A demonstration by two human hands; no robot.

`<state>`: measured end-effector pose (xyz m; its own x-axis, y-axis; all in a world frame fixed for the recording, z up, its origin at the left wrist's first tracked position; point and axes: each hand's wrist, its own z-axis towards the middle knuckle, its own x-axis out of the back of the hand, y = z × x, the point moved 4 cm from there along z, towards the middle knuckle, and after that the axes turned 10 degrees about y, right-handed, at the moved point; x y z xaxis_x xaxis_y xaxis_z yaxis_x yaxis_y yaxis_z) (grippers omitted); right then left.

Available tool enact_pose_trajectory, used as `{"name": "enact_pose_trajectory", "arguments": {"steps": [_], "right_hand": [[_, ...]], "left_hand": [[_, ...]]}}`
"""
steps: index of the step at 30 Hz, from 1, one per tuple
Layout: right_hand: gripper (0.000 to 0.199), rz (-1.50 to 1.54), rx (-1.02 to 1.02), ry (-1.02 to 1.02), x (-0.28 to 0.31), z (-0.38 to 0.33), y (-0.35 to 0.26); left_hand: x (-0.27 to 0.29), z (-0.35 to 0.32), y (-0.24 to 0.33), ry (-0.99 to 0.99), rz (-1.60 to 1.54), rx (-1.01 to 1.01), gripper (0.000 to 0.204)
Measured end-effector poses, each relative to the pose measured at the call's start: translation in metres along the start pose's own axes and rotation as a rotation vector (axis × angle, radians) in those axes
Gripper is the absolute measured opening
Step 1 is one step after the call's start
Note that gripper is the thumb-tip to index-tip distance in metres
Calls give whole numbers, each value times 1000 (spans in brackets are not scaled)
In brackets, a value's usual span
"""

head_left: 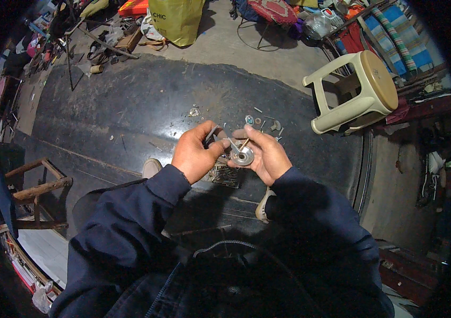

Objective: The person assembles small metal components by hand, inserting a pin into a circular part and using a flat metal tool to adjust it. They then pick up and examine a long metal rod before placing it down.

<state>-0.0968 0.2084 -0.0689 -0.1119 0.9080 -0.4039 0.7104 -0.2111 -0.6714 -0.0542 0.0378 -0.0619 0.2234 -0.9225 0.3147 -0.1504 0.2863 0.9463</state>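
Both hands meet over a dark mat point(124, 100), close to each other. In the fingers of my right hand point(270, 157) is a round metal disc point(245, 157) with a hole in its middle. A thin brass-coloured rod point(244, 144) slants up from the disc between those fingers. My left hand point(196, 152) is closed on a slim grey metal tool point(211, 132), its kind unclear. A pale metal strip point(233, 143) runs from the left fingertips to the disc; which hand bears it I cannot tell. Below the hands sits a pile of small metal pieces point(224, 176), partly hidden.
Several small metal parts point(275, 125) lie on the mat beyond my right hand. A cream plastic stool point(342, 106) lies tipped over at the right. A wooden frame point(37, 193) stands at the left. Farther back are a yellow bag point(177, 21) and clutter. My shoes point(152, 167) flank the metal pile.
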Motion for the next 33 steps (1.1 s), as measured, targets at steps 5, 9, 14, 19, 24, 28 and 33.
{"name": "enact_pose_trajectory", "arguments": {"steps": [5, 9, 14, 19, 24, 28, 33], "right_hand": [[27, -119, -5, -96, -2, 0, 4], [26, -140, 62, -97, 0, 1, 0], [28, -131, 93, -61, 4, 1, 0], [35, -204, 76, -56, 8, 3, 4], [38, -290, 65, -45, 11, 3, 9], [39, -327, 74, -49, 21, 4, 18], [34, -457, 189, 25, 49, 18, 39]], "left_hand": [[-4, -2, 4, -90, -110, 44, 14], [-4, 0, 5, -81, -119, 9, 18], [9, 8, 4, 3, -239, 204, 23], [32, 16, 17, 17, -592, 284, 28], [59, 15, 41, 89, -699, 249, 39], [89, 7, 66, 124, -770, 91, 44], [119, 7, 88, 122, -803, -58, 49]]}}
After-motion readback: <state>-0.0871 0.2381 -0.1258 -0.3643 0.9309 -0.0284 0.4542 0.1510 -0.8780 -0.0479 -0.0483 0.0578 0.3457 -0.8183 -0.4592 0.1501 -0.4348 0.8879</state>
